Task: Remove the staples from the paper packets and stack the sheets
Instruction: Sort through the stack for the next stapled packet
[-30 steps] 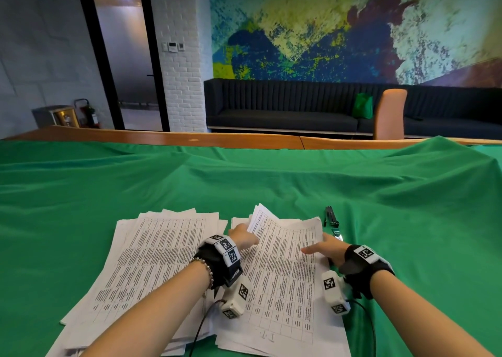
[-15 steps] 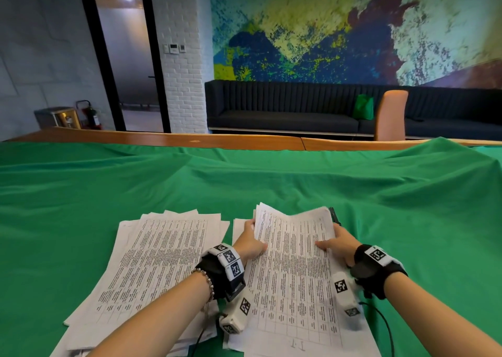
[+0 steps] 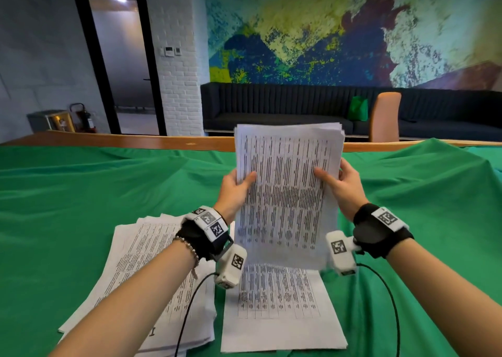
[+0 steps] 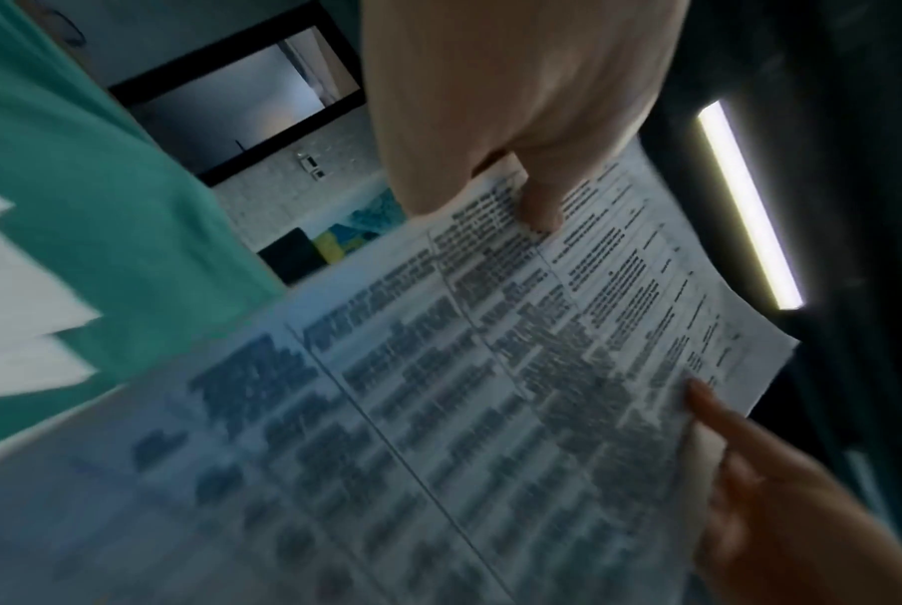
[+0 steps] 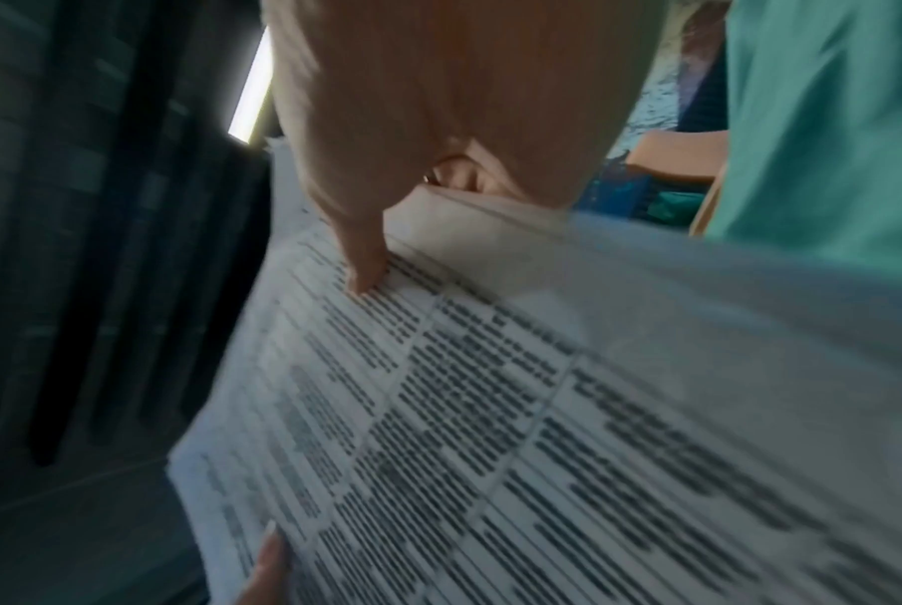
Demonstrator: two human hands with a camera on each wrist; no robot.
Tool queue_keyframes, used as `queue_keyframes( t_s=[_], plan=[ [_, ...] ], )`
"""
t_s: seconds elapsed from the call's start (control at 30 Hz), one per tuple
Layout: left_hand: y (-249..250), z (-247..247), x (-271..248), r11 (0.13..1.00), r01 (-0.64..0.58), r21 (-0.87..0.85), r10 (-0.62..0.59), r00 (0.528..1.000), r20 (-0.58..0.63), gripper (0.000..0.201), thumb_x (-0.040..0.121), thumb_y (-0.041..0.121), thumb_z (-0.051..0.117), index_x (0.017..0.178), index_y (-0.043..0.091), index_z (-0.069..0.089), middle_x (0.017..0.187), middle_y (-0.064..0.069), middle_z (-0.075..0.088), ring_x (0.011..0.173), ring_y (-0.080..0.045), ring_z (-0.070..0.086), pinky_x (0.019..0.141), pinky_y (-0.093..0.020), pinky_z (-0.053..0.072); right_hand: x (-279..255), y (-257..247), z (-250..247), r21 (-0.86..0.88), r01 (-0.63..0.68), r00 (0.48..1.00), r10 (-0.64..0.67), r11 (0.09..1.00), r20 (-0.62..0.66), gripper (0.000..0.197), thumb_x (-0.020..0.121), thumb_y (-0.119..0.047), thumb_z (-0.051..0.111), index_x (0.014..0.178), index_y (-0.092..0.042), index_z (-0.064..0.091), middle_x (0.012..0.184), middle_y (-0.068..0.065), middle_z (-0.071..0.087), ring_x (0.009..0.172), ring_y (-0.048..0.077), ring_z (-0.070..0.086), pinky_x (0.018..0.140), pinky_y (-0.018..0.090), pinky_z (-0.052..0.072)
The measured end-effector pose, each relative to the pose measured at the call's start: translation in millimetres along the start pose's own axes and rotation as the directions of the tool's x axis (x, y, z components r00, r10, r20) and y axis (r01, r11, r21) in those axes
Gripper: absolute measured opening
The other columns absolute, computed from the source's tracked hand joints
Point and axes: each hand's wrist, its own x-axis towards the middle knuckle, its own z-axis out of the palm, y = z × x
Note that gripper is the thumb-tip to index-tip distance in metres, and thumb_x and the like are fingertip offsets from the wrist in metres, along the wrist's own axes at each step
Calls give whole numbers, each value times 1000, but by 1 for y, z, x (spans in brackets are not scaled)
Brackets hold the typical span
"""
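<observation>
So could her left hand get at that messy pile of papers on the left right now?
Probably not at once. The left hand grips one edge of the lifted sheaf, with the right hand on the other edge. The pile lies uncovered just below the left forearm, so freeing that hand should allow it.

Rumpled green cloth [image 3: 81, 193] over a table with a wooden far edge [image 3: 135, 140]. Behind: long dark ribbed sofa [image 3: 271, 106] under a big blue-yellow abstract mural [image 3: 339, 30], tan chair back [image 3: 384, 116], white brick pillar [image 3: 176, 71], black-framed glass doorway [image 3: 122, 57], grey wall on the left [image 3: 35, 44]
</observation>
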Motion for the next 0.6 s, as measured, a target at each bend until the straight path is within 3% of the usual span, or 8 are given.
queue_keyframes(
  t_s=[0.07,0.17,0.3,0.37,0.43,0.53,0.6],
  plan=[
    [19,1,0,995,-97,-37,96,995,-19,22,96,11,55,117,13,57,102,7,67,83,7,67,69,-10,51,3,-4,1,-28,5,1000,-5,1000,25,40,85,-19,69,122,-14,58,110,1,71,94,16,71,76,29,58],
    [30,0,-3,984,-175,-13,175,984,-44,18,95,15,56,112,20,56,105,10,65,86,13,63,72,-6,48,-4,3,2,-96,-22,998,28,995,62,50,75,-34,72,120,-15,59,109,-1,70,93,13,70,82,31,57],
    [14,-1,-14,988,-150,40,153,986,-61,31,93,36,56,121,25,45,112,15,62,96,5,62,87,-21,51,-19,25,1,-110,-91,992,100,990,75,53,70,-40,75,115,-18,59,109,-2,70,91,10,71,81,33,58],
    [10,-2,-18,991,-129,42,132,990,-58,34,95,38,52,124,26,39,108,21,57,93,13,57,81,-12,47,-22,31,-1,-109,-83,994,90,991,63,58,70,-43,77,118,-16,59,110,-1,70,93,12,71,74,27,59],
    [7,-5,-18,995,-97,37,99,993,-56,34,97,40,48,126,26,38,109,20,56,97,9,55,81,-16,41,-24,30,-2,-96,-65,997,69,993,38,49,78,-32,74,121,-15,58,109,-2,70,90,9,71,70,22,57],
    [6,-5,-14,997,-80,20,81,996,-49,42,96,45,45,131,25,38,122,8,57,110,-7,55,93,-29,38,-21,28,-1,-114,-42,999,45,993,30,35,87,-18,67,120,-17,57,111,-4,68,88,4,70,72,23,58],
    [5,-3,-15,997,-76,9,76,997,-31,37,97,39,47,130,22,40,116,15,58,103,2,55,89,-24,39,-21,28,2,-136,-43,998,49,990,43,32,88,-19,65,119,-20,56,115,-2,68,96,10,69,81,34,59]
  ],
)
